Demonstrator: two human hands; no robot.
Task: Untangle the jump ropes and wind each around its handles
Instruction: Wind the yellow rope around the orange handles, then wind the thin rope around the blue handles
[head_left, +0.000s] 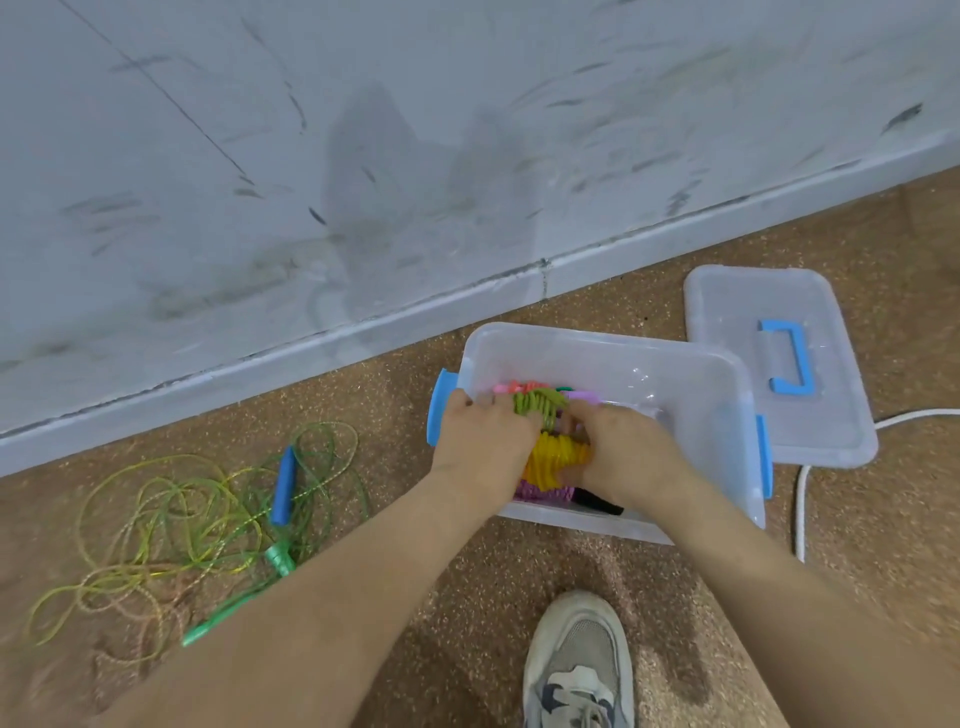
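- Head view: left hand (483, 436) curled on the green wound rope (535, 402), right hand (623, 447) clamped on the yellow wound rope (556, 457), both inside the clear bin (675, 374)
- Tangled ropes (171, 519) with a blue handle (284, 486) lie loose on the floor (493, 597), well left of the bin
- Risk: coils may slip off their handles on release, undoing the winding
- Risk: crowded bundles may snag the pink bundle (506, 388) beside them and re-tangle

Count: 1 clear bin (675, 395), 1 lid (753, 312), 1 rope tangle (156, 519), 1 green bundle (537, 402), 1 yellow bundle (556, 454), 1 shoe (579, 660), 1 white cable (800, 499).
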